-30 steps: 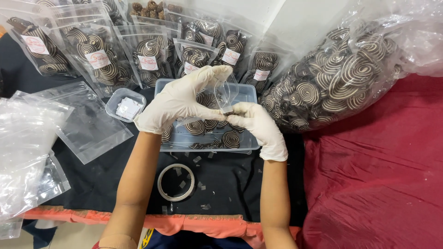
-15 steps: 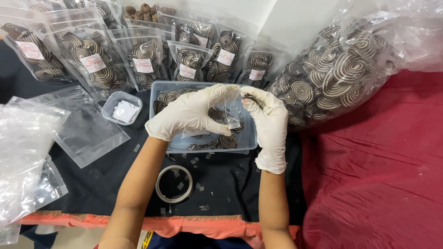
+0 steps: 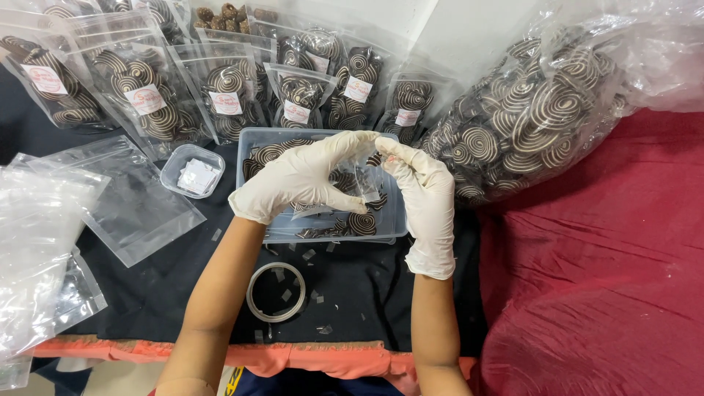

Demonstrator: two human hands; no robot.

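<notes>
Pinching with gloved fingertips, a small clear plastic pouch (image 3: 364, 180) is held between both hands above the clear rectangular plastic tub (image 3: 392, 220) of dark-and-cream spiral biscuits. The left hand (image 3: 304, 180), in a white latex glove, is closed loosely around the pouch's left side, its forefinger and thumb meeting at the top edge. The right hand (image 3: 425, 194), gloved likewise, is closed in a pinch on the same top edge from the right, so that the fingertips of the two hands nearly touch. Whether anything lies inside the pouch cannot be told. The tub is set on a black cloth (image 3: 367, 286), near the middle of the table. Just in front of it a roll of clear adhesive tape (image 3: 276, 292) is laid flat. To the left, a small clear square container of white slips (image 3: 192, 170) and flat empty clear pouches (image 3: 125, 202) are seen. Sealed labelled bags of spiral biscuits (image 3: 220, 88) are stood in a row behind the tub, and a large clear sack of the same biscuits (image 3: 528, 110) is rested at the right, beside a red cloth (image 3: 609, 279).
</notes>
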